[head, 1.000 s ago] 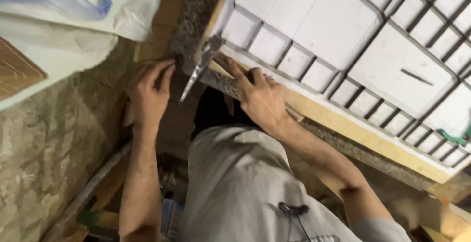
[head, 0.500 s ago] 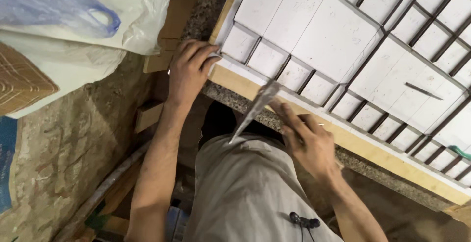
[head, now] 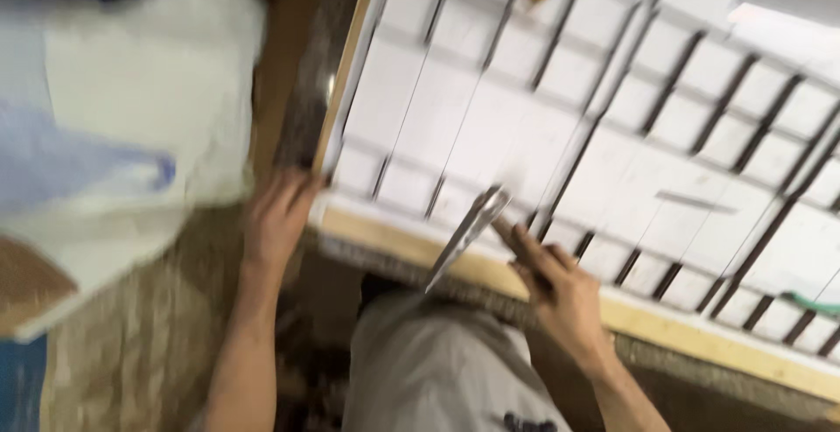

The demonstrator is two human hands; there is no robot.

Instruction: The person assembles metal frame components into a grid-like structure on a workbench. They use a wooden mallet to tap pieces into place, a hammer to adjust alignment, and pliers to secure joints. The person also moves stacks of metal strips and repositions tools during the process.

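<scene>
The picture is motion-blurred. My right hand [head: 560, 292] grips the handle of a metal trowel [head: 464, 235], whose flat blade slants down to the left over the lower edge of a wooden frame [head: 490, 270]. The frame holds a grid of white tiles [head: 560, 117] with dark gaps between them. My left hand [head: 278, 217] rests against the frame's lower left corner, fingers curled on its edge. My grey-clad legs [head: 437, 371] show below.
A white sack with blue print [head: 114, 126] lies at the left on a speckled stone floor [head: 131, 344]. A dark stone strip [head: 306, 108] runs along the frame's left side. A green item [head: 809, 301] sits at the far right.
The view has shifted up and right over the tile frame. My right hand carried the trowel up onto the frame's lower edge. My left hand stays at the frame's corner.
</scene>
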